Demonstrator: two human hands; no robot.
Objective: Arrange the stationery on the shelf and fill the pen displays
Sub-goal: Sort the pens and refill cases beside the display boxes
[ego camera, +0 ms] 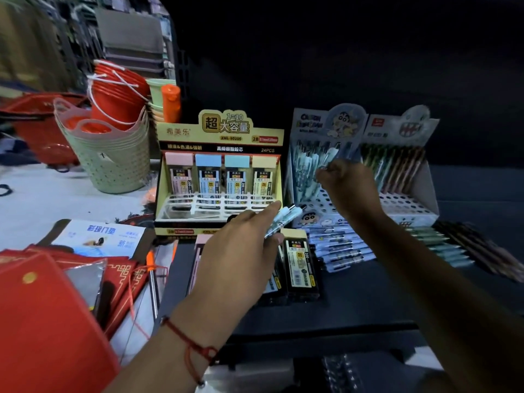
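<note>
Dark shelf, dim shop; both hands, left and right, grip pens

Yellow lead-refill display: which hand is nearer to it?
Left. The left hand, holding pale blue pens, sits just before the yellow lead-refill display; the right hand reaches into the cartoon pen display beside it.
</note>
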